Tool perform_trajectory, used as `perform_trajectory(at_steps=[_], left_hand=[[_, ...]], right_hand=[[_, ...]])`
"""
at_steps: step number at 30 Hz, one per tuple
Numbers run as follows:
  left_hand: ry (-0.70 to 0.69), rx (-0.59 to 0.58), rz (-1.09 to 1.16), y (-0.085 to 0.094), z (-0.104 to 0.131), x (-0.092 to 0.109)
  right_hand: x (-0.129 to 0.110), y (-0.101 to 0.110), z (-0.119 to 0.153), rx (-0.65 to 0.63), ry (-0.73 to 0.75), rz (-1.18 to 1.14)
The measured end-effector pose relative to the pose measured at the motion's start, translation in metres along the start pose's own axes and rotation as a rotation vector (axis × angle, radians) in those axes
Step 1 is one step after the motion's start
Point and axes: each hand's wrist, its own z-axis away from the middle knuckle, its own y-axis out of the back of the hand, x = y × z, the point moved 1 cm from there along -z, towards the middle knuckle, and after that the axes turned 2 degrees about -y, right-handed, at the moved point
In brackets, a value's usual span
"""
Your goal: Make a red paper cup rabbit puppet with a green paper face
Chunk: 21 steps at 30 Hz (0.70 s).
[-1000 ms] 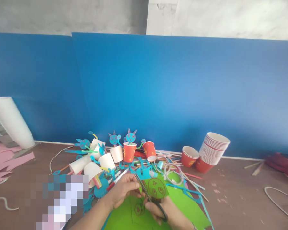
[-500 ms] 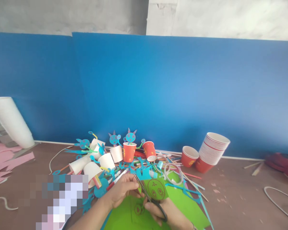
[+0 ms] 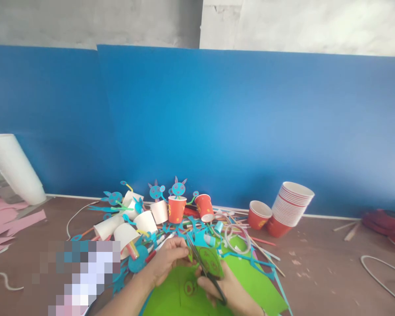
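Note:
My right hand grips black-handled scissors, its fingers through the handles. The blades point up and away, against a green paper piece with a round face drawn on it. My left hand pinches a narrow green edge just left of the blades. Whether that edge is still joined to the drawn piece is hard to see. Beneath both hands lies a large green paper sheet with a small round drawing on it.
Behind my hands lie paper cups with blue cut-out figures, mixed with straws and blue scraps. A tape roll rests on the sheet. Stacked cups lean at right, and a tall white stack and pink paper are at left.
The drawn green piece has tilted, so its face shows narrower. The scissors have turned slightly with it. My left hand has stayed nearly in place.

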Motion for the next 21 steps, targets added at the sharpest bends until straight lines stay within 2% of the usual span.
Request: perform_trajectory(at_steps=[4,6,9,11,14,18,21], left_hand=[[0.000,0.108,0.014,-0.005,0.000,0.000],[0.008,0.098,0.004,-0.008,0.001,0.000],[0.024,0.016,-0.093,-0.011,0.002,-0.001],[0.073,-0.051,-0.260,-0.011,0.003,-0.003],[0.160,-0.097,-0.497,-0.011,0.005,-0.007],[0.175,-0.063,-0.592,-0.009,0.009,-0.009],[0.144,-0.053,-0.616,-0.006,0.008,-0.005]], right_hand=[[0.006,-0.001,-0.005,0.214,0.150,-0.093],[0.007,0.002,-0.006,0.328,0.203,-0.141],[0.005,0.007,-0.007,0.431,0.210,-0.182],[0.001,0.009,-0.007,0.440,0.172,-0.187],[-0.004,0.011,-0.007,0.389,0.122,-0.178],[-0.005,0.009,-0.008,0.280,0.095,-0.132],[-0.003,0.007,-0.008,0.250,0.075,-0.101]])
